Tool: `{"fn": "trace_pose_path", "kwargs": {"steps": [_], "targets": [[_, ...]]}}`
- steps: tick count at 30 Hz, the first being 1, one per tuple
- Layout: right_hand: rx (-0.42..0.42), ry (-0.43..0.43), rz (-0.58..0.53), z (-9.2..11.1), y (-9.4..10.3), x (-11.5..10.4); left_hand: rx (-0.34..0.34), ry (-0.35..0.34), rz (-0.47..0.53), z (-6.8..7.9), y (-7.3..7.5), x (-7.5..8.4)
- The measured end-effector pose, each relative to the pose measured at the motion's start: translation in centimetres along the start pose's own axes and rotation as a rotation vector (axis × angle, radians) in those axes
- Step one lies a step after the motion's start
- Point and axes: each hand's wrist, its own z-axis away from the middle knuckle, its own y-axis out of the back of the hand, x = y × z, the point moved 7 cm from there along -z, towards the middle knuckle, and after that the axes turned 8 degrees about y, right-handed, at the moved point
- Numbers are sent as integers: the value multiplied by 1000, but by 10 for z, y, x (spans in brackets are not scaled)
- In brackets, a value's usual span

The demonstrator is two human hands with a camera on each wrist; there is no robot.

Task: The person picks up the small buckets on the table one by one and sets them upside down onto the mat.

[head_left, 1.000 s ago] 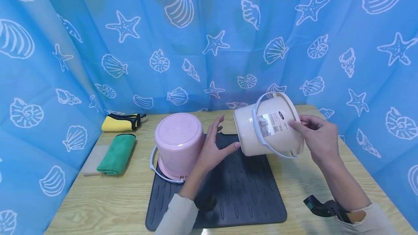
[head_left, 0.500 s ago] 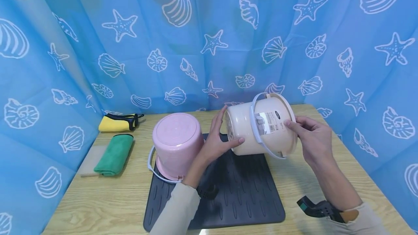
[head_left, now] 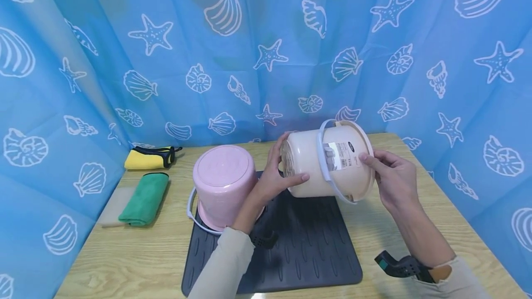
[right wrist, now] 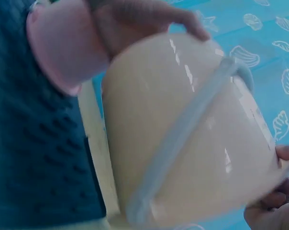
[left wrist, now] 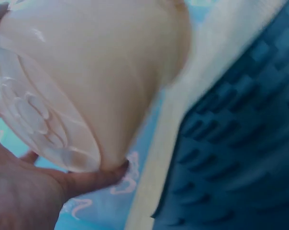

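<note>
A cream plastic bucket (head_left: 305, 151) is held on its side above the dark mat, its base toward the left and its rim toward the right. My left hand (head_left: 274, 181) grips the base end, thumb along the near side; in the left wrist view the ridged underside (left wrist: 34, 115) faces the palm. At the other end my right hand (head_left: 395, 179) pinches the rim, thumb on the outer wall beside the printed label. The pale blue handle (head_left: 323, 156) hangs around the bucket's middle. A pink bucket (head_left: 224, 183) stands upside down on the mat, left of my left hand.
The dark ridged mat (head_left: 307, 253) lies on a wooden table (head_left: 124, 262). At the left are a folded green cloth (head_left: 145, 200), a beige cloth (head_left: 112, 213) and a yellow-and-black cloth (head_left: 143, 159). A blue shell-patterned curtain (head_left: 249, 22) encloses the back and sides.
The cream bucket has moved left, its base turning slightly toward my left hand. My left hand, earlier just apart from the base, now has hold of it; my right hand moved along with the rim.
</note>
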Motion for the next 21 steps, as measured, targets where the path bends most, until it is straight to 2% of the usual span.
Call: {"fn": "trace_pose_path", "kwargs": {"steps": [2, 4, 9, 14, 21], "targets": [[-33, 8, 112, 1, 0, -1, 12, -19, -17, 0, 3, 4], [-75, 27, 274, 2, 0, -3, 35, -37, -33, 1, 6, 9], [-164, 92, 594, 0, 2, -11, 109, -7, -97, 7, 13, 24], [-218, 178, 748, 4, 7, -24, 183, 17, -228, 14, 18, 50], [-303, 277, 832, 17, 7, -33, 228, 35, -362, 27, 23, 80]]}}
